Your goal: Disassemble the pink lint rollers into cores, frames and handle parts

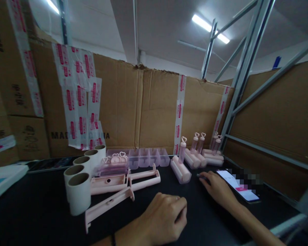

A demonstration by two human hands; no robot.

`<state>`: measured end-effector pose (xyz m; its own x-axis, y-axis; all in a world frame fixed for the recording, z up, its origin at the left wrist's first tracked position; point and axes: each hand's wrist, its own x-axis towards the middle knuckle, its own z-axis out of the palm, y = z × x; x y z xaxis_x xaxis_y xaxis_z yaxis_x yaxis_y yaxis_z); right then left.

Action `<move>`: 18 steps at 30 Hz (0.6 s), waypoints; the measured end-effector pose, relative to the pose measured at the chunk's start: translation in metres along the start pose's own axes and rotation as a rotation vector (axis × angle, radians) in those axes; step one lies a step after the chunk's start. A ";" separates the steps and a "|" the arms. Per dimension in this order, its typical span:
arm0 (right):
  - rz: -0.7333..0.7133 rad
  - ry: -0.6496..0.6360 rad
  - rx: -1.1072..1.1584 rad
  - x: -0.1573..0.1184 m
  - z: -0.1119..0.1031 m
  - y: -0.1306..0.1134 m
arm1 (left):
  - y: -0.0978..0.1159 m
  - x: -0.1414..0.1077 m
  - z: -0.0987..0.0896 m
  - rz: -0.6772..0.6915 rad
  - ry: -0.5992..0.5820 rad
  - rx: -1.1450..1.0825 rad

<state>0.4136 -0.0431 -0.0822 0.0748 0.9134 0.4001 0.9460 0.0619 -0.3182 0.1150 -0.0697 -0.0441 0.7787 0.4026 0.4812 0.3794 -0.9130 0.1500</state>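
My left hand (166, 217) rests on the black tabletop, fingers curled into a loose fist, with nothing visible in it. A pale pink plastic shell piece (109, 205) lies to its left, and more pink shell pieces (143, 179) lie behind it. My right hand (215, 187) lies palm down with its fingers stretched forward, beside a phone (238, 186) with a lit screen. Near its fingertips stands a pink roller-like unit (181, 169) with an upright clear tube and a heart-shaped loop. What lies under the right palm is hidden.
Several white paper rolls (79, 196) stand at left. Clear lilac covers (150, 158) line the back, beside pink heart-loop parts (116, 158). More finished-looking units (195, 158) stand at back right. Taped cardboard (159, 112) walls the table; a metal frame (242, 68) rises at right.
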 end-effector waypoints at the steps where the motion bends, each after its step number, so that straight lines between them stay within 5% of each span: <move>1: -0.004 0.001 -0.011 -0.002 0.002 0.000 | 0.000 0.000 -0.001 -0.001 -0.006 -0.003; 11: -0.007 0.069 0.072 -0.006 0.004 -0.016 | 0.000 0.000 0.000 -0.021 -0.034 0.000; 18: 0.056 0.143 0.269 0.039 -0.001 -0.069 | -0.001 0.003 0.000 -0.061 -0.011 -0.114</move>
<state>0.3521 -0.0117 -0.0438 0.1864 0.8537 0.4862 0.8230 0.1346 -0.5519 0.1168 -0.0673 -0.0430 0.7613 0.4581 0.4589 0.3676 -0.8879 0.2766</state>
